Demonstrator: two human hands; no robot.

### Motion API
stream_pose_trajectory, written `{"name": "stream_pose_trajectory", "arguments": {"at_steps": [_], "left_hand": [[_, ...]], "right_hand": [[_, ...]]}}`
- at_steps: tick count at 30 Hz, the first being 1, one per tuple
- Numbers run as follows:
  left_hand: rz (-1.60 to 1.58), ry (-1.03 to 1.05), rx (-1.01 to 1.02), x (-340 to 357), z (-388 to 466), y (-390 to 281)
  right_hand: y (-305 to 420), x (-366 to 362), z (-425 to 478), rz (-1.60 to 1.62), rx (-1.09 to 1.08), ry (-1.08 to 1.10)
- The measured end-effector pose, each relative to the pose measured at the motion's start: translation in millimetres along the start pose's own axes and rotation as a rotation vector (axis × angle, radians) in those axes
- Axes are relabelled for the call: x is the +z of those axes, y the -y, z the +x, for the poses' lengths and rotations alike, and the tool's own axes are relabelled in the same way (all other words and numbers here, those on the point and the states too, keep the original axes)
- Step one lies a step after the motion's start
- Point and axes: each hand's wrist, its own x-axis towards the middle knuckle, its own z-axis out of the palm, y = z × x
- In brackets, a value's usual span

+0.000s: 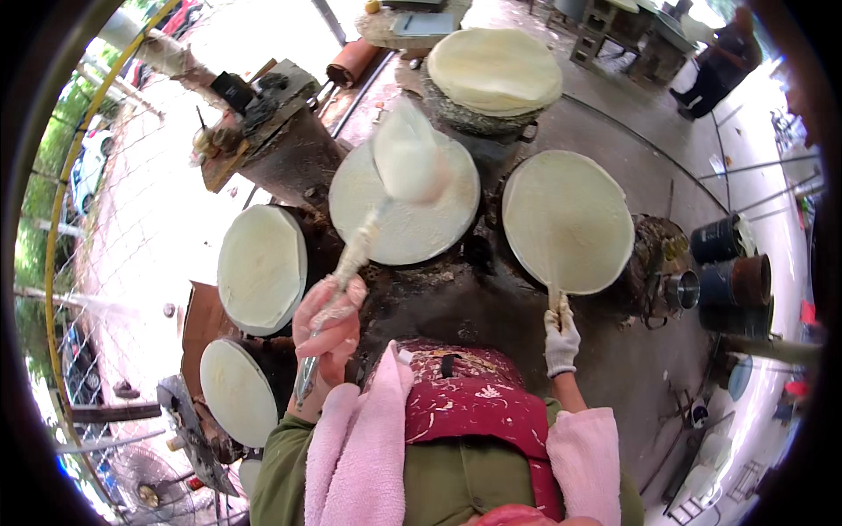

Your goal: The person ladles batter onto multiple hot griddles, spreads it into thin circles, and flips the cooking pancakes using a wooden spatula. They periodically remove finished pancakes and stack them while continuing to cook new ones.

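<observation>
My left hand (329, 322), bare and smeared with batter, grips the caked handle (352, 256) of a long utensil. At its far end a white, batter-covered mass (408, 158) is blurred by motion over the middle round griddle, which bears a pale sheet of batter (421, 233). My right hand (561, 338), in a white knit glove, is closed around a thin, pale tool (554, 286). Most of that tool is a faint blur across the batter round (572, 217) on the right griddle. Two more pale rounds, an upper one (263, 269) and a lower one (238, 394), lie on drum-like stoves at my left.
A stack of pale flat sheets (496, 72) rests beyond the middle griddle. A metal pot (682, 289) and several buckets (733, 279) stand at right. One person (720, 62) is at the far right. Chain-link fence (99, 276) and a fan (148, 486) are at left.
</observation>
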Motion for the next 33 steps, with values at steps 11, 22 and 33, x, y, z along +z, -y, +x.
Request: {"name": "stream_pose_trajectory", "arguments": {"at_steps": [11, 22, 33], "left_hand": [[0.720, -0.662, 0.062, -2.4, -20.9, -58.5], [0.616, -0.844, 0.719, -22.3, -170.7, 122.0], [0.198, -1.210, 1.670, -64.8, -221.0, 550.7]], "right_hand": [[21.7, 25.3, -8.6, -0.178, -0.024, 0.032], [56.1, 82.1, 70.1, -0.181, -0.365, 0.855], [98.2, 108.8, -32.5, -0.222, -0.538, 1.840]]}}
